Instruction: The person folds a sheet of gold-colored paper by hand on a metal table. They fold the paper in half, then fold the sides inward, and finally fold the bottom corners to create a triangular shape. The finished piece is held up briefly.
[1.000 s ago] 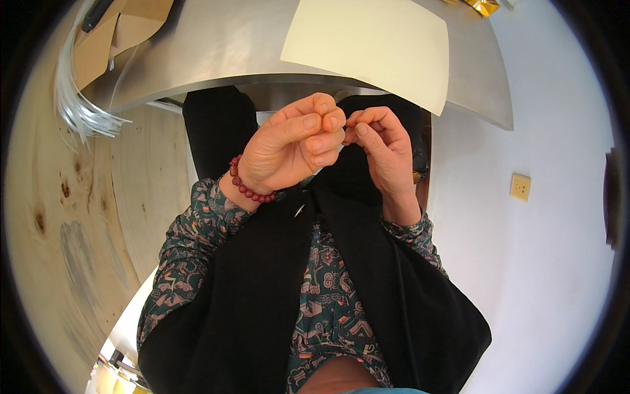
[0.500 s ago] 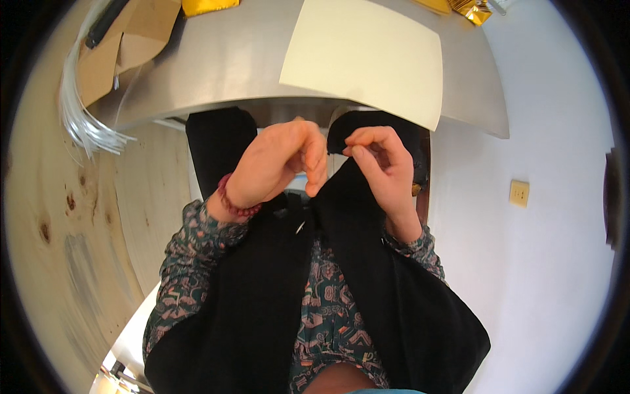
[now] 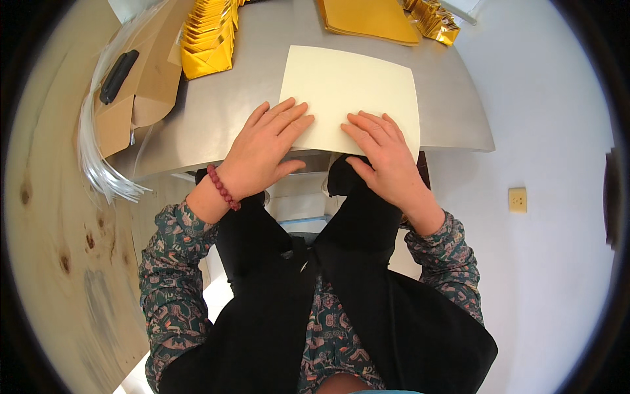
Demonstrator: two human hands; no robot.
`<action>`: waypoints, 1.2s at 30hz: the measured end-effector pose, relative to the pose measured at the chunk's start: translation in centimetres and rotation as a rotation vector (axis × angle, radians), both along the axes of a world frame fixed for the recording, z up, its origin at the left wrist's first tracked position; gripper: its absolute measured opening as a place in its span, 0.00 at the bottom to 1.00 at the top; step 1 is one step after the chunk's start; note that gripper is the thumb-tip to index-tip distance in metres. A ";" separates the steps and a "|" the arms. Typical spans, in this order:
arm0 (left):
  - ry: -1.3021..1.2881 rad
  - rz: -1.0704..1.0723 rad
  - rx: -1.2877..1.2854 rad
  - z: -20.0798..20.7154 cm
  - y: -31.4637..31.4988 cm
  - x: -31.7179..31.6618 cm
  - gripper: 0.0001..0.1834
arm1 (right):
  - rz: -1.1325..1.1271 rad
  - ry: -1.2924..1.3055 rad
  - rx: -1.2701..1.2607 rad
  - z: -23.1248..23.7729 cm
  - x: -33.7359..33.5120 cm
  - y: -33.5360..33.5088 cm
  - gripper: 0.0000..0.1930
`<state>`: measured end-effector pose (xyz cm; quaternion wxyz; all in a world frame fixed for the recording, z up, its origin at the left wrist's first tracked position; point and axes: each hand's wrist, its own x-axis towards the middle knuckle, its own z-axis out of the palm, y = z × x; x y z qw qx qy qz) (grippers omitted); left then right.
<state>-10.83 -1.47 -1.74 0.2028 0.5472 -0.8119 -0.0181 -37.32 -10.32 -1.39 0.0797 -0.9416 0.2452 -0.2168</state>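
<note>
A pale cream sheet (image 3: pixel 351 82) lies on the grey metal tabletop (image 3: pixel 256 72), its near edge reaching the table's front edge. My left hand (image 3: pixel 266 144), below a dark red bead bracelet (image 3: pixel 223 188), has its fingers stretched out. Its fingertips rest at the sheet's left side, with the thumb apart and pointing inward. On the sheet's near right part lie the spread fingers of my right hand (image 3: pixel 384 154). Neither hand holds anything.
At the left, an open cardboard box (image 3: pixel 147 92) carries a black object (image 3: pixel 119 77) and a bundle of clear thin strips (image 3: pixel 92 141). Folded gold packets (image 3: pixel 209 49) stand in a row at the back. Gold sheets (image 3: pixel 371 20) and more gold packets (image 3: pixel 436 26) lie at back right.
Both hands have moved from above my lap forward to the cream sheet, and their curled fingers have straightened and spread. The view has tilted up, showing more of the table's far side.
</note>
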 end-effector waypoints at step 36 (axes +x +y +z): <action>-0.131 0.131 -0.026 1.5 -13.6 1.3 0.38 | -0.012 0.149 0.285 8.7 0.3 -0.7 0.09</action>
